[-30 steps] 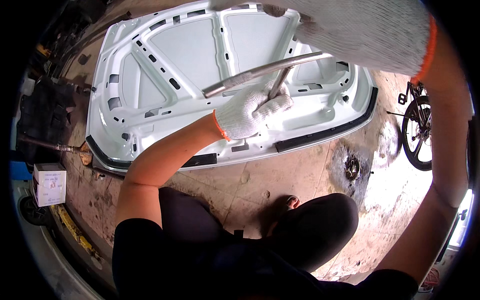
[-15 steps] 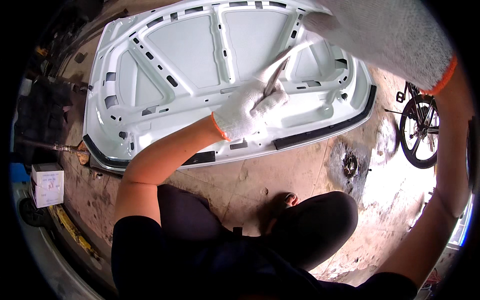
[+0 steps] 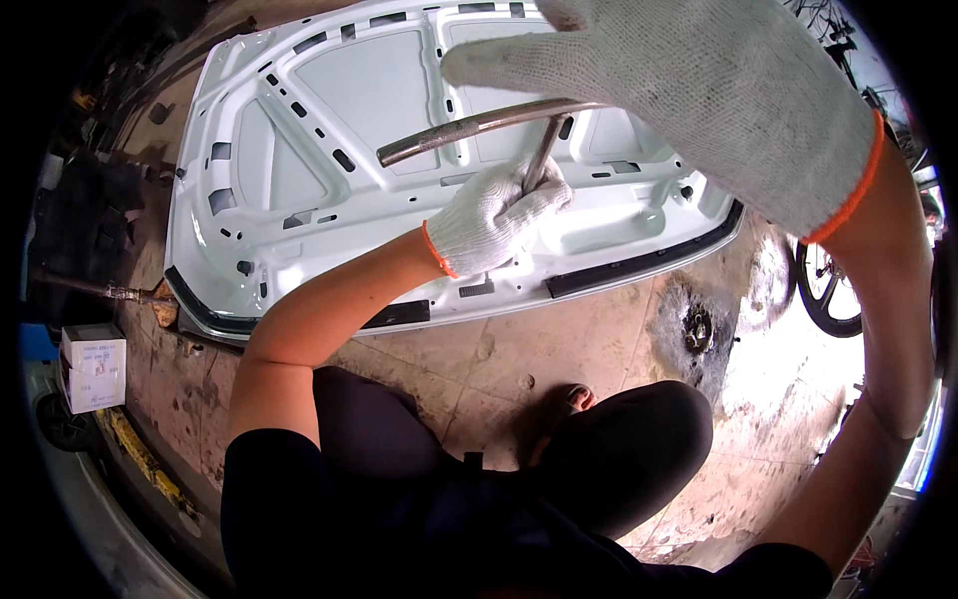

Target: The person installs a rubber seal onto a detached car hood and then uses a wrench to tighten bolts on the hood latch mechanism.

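Note:
A white car panel (image 3: 364, 95), which looks like a hood, lies with its ribbed, slotted inner side up. Over its near half, my left hand (image 3: 494, 215) in a white knit glove is closed around a short metal rod (image 3: 544, 155) that sticks up from the fist. My gloved right hand (image 3: 689, 95) is raised close to the view, one finger stretched out to the left. A curved metal bar (image 3: 469, 128) runs from under it, crossing at the short rod's upper end; whether the two touch I cannot tell. The right hand's grip on the bar is hidden.
Black strips (image 3: 639, 265) edge the panel's near side. A white carton (image 3: 94, 369) stands at the left beside a yellow bar (image 3: 145, 459). A bicycle wheel (image 3: 828, 290) is at the right. The tiled floor (image 3: 489, 349) has a dark stain (image 3: 694, 329) right of my knees.
My right hand has come left and nearer the view, with the curved bar, blurred before, now plain across the short rod. My left hand has stayed almost still.

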The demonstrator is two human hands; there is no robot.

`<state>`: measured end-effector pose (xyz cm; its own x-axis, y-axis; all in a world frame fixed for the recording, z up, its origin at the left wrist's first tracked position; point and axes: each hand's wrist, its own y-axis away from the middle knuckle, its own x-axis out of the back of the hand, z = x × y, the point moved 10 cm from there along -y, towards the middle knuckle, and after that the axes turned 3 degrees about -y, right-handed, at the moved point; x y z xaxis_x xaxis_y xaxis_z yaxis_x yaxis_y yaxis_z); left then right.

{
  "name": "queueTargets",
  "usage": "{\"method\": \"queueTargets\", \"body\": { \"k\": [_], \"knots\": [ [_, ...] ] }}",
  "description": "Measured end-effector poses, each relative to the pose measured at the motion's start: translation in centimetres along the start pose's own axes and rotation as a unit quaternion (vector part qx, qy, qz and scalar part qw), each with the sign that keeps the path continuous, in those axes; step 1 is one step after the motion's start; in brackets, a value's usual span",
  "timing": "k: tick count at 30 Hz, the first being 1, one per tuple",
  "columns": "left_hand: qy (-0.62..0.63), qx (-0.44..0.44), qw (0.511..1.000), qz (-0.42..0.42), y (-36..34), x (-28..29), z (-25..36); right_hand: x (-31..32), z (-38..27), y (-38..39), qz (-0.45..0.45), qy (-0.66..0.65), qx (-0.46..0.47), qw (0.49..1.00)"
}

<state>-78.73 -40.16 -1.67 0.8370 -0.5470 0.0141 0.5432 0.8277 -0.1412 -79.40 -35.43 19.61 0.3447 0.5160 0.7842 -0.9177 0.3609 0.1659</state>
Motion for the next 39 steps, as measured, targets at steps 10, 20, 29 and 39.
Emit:
{"method": "queueTargets", "body": {
  "k": [10,20,29,39],
  "knots": [
    [0.035,0.021,0.989,-0.140,0.1,-2.4,1.3,-1.0,1.1,-0.1,-0.025,-0.113,-0.033,0.993],
    [0.029,0.075,0.983,-0.166,-0.6,-2.5,0.2,-2.1,2.1,-0.1,-0.076,-0.197,-0.097,0.973],
    [0.045,0.132,0.977,-0.162,-0.7,-1.8,-2.2,-2.4,1.8,-0.6,-0.049,-0.166,-0.095,0.980],
    [-0.011,-0.009,0.982,-0.187,-1.3,-2.8,-0.8,1.2,2.5,-0.7,0.009,0.014,-0.115,0.993]
  ]
}}
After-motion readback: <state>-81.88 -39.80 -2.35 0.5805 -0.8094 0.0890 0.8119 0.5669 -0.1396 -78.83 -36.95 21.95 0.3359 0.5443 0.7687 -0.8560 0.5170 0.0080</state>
